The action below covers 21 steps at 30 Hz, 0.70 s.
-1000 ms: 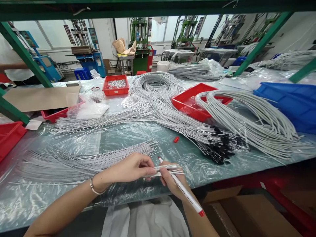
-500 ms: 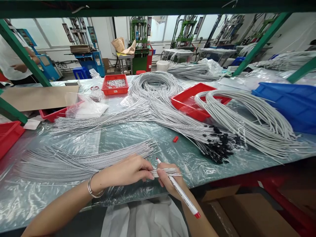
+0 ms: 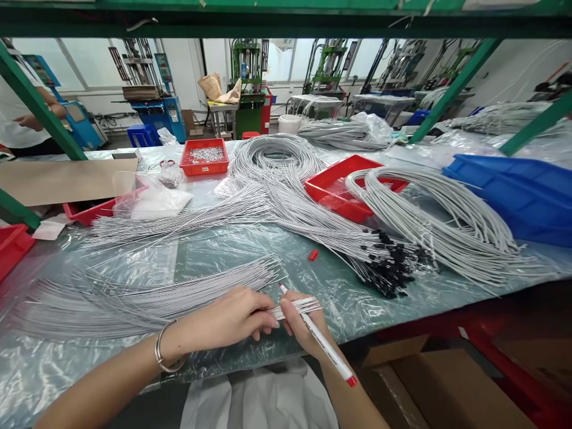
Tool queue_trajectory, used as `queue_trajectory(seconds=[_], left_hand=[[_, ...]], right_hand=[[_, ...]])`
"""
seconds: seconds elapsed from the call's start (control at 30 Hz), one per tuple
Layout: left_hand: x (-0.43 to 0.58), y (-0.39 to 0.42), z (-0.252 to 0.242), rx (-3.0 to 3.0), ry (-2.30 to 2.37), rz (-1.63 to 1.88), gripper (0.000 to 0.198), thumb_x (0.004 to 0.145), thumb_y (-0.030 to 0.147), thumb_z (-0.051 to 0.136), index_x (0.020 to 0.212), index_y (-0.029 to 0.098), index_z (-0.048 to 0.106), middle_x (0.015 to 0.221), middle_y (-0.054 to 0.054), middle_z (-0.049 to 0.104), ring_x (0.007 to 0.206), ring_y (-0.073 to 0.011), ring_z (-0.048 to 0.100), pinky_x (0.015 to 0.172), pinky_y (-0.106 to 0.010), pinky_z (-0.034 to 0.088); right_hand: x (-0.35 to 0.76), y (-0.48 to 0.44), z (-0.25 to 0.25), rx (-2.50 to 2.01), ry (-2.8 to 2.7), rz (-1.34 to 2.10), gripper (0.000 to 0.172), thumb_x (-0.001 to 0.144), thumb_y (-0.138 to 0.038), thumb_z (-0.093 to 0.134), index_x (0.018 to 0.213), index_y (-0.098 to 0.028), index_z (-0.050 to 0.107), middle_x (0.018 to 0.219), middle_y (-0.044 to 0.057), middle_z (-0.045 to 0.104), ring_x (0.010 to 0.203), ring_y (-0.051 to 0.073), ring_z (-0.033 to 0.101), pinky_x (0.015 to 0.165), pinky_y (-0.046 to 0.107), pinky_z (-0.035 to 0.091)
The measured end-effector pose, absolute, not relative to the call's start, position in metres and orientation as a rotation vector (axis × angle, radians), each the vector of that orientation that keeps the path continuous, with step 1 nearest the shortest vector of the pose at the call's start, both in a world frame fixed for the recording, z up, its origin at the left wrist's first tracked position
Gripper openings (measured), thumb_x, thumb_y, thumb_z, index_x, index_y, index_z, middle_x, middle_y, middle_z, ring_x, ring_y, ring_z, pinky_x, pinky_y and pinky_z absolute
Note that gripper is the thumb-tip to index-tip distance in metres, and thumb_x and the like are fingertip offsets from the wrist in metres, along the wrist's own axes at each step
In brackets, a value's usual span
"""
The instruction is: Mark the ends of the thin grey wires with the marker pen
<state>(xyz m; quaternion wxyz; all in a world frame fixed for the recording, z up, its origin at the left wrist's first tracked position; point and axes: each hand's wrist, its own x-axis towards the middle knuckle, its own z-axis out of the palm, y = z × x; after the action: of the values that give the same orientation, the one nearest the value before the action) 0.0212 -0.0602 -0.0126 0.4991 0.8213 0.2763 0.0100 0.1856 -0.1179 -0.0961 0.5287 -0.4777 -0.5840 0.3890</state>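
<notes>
My left hand (image 3: pixel 230 319) is closed around a small bundle of thin light-grey cables (image 3: pixel 305 305), whose ends stick out to the right. My right hand (image 3: pixel 306 333) grips a white marker pen (image 3: pixel 328 351) with a red end. Its uncapped tip points up and away from me, and the cable ends pass behind the thumb of the same hand. Left of my hands, a spread of loose cables (image 3: pixel 179 295) lies on the plastic-covered table (image 3: pixel 214 241). A red pen cap (image 3: pixel 313 255) rests beyond my right hand.
Behind lie a cable coil (image 3: pixel 277 152), cables with black connectors (image 3: pixel 386 268) and a looped grey bundle (image 3: pixel 465 220). Red trays (image 3: pixel 204 168) and a blue bin (image 3: pixel 513 196) stand around them. Green shelf posts (image 3: pixel 456 89) frame the table. A person (image 3: pixel 27 113) stands far left.
The view has shifted slightly, so the scene sits a little further left and lower. Both hands keep their hold on the cables and marker pen, with the cable ends tilted slightly more upward.
</notes>
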Motion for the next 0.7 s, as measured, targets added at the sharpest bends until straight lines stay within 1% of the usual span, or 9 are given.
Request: queue_trajectory(seconds=[0.07,0.1,0.13,0.2,0.27,0.33,0.43,0.57,0.7], left_hand=[[0.021,-0.059,-0.013,2.000,0.676,0.044,0.032,0.094,0.036,0.041,0.078,0.015,0.060,0.066,-0.002,0.063,0.063,-0.0131,0.063,0.057,-0.019,0.045],[0.021,-0.058,-0.012,1.999,0.679,0.054,0.034,0.094,0.038,0.041,0.078,0.015,0.060,0.066,-0.002,0.063,0.063,-0.0132,0.064,0.057,-0.019,0.045],[0.020,-0.057,-0.011,1.993,0.683,0.066,0.035,0.094,0.039,0.041,0.078,0.015,0.061,0.065,-0.002,0.063,0.062,-0.0132,0.064,0.057,-0.019,0.045],[0.019,-0.053,-0.008,1.972,0.695,0.089,0.035,0.094,0.039,0.043,0.076,0.015,0.060,0.066,-0.002,0.064,0.063,-0.0135,0.064,0.058,-0.019,0.045],[0.017,-0.049,-0.005,1.936,0.710,0.105,0.036,0.093,0.040,0.045,0.074,0.014,0.060,0.069,-0.003,0.065,0.065,-0.0143,0.065,0.059,-0.020,0.046],[0.016,-0.045,-0.003,1.900,0.716,0.106,0.036,0.091,0.041,0.047,0.073,0.014,0.060,0.071,-0.003,0.066,0.067,-0.0150,0.066,0.059,-0.020,0.046],[0.016,-0.044,-0.001,1.886,0.720,0.099,0.036,0.091,0.042,0.048,0.072,0.013,0.061,0.070,-0.002,0.064,0.067,-0.0151,0.066,0.058,-0.020,0.045],[0.018,-0.042,-0.002,1.845,0.724,0.096,0.038,0.089,0.044,0.050,0.073,0.012,0.062,0.069,-0.002,0.063,0.068,-0.0153,0.065,0.058,-0.020,0.046],[0.021,-0.040,-0.005,1.765,0.727,0.124,0.039,0.087,0.047,0.052,0.073,0.012,0.062,0.066,-0.002,0.062,0.065,-0.0146,0.064,0.058,-0.020,0.048]], right_hand=[[0.185,-0.118,-0.097,-1.137,-1.379,0.860,0.042,0.088,-0.047,0.048,0.055,-0.020,0.047,0.039,-0.004,0.046,0.034,0.010,0.040,0.038,0.023,0.032],[0.185,-0.119,-0.096,-1.128,-1.347,0.789,0.039,0.087,-0.047,0.050,0.059,-0.020,0.051,0.041,-0.004,0.049,0.036,0.011,0.044,0.041,0.024,0.036],[0.186,-0.121,-0.096,-1.122,-1.288,0.694,0.034,0.087,-0.046,0.050,0.066,-0.020,0.057,0.043,-0.003,0.053,0.039,0.012,0.048,0.048,0.026,0.042],[0.189,-0.124,-0.095,-1.133,-1.142,0.480,0.027,0.090,-0.040,0.047,0.087,-0.019,0.064,0.050,-0.002,0.060,0.048,0.015,0.056,0.068,0.033,0.049],[0.192,-0.128,-0.094,-1.180,-1.088,0.318,0.028,0.093,-0.032,0.043,0.110,-0.019,0.062,0.056,-0.001,0.065,0.058,0.018,0.060,0.081,0.041,0.047],[0.195,-0.129,-0.094,-1.209,-1.211,0.251,0.035,0.093,-0.025,0.041,0.125,-0.018,0.055,0.061,0.002,0.067,0.066,0.020,0.060,0.079,0.041,0.047],[0.196,-0.127,-0.096,-1.197,-1.417,0.188,0.045,0.093,-0.017,0.040,0.137,-0.020,0.044,0.065,0.002,0.069,0.072,0.021,0.059,0.070,0.036,0.048],[0.191,-0.122,-0.096,-1.183,-1.494,-0.004,0.053,0.090,-0.009,0.041,0.142,-0.022,0.037,0.067,0.002,0.067,0.067,0.019,0.055,0.065,0.035,0.048],[0.183,-0.120,-0.096,-1.208,-1.532,-0.144,0.057,0.089,-0.008,0.044,0.143,-0.022,0.034,0.067,0.003,0.065,0.066,0.020,0.054,0.064,0.036,0.048]])
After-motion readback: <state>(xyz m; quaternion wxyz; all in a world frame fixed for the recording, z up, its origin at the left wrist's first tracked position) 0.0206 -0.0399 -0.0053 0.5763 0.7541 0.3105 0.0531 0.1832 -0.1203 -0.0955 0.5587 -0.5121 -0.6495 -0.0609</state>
